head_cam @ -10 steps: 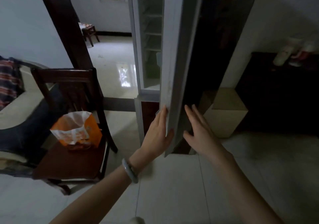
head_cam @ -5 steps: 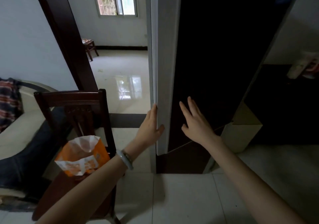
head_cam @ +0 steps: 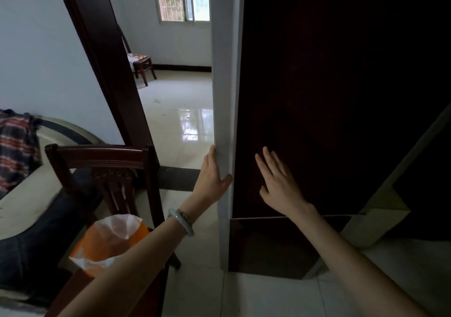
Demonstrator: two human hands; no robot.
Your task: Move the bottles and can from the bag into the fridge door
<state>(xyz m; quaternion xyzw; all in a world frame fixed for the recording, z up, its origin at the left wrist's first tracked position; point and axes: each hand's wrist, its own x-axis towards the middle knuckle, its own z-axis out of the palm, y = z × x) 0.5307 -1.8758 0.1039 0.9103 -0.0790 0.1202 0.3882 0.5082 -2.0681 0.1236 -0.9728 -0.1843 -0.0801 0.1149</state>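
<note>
The fridge door has a dark front and a grey side edge; none of the fridge's inside shows. My left hand grips that grey edge, fingers along the side and thumb wrapped to the front. My right hand lies flat on the dark front with fingers spread, holding nothing. The orange and white plastic bag stands open on the seat of a wooden chair at lower left, partly behind my left forearm. No bottle or can is visible.
A sofa with a dark cushion and a plaid cloth is at far left. A dark door frame leads to a tiled room with a stool. A beige box sits right of the fridge.
The fridge door has swung from open, with shelves showing, to where the inside is hidden. Both hands stayed on it, and the view moved closer to the chair and bag.
</note>
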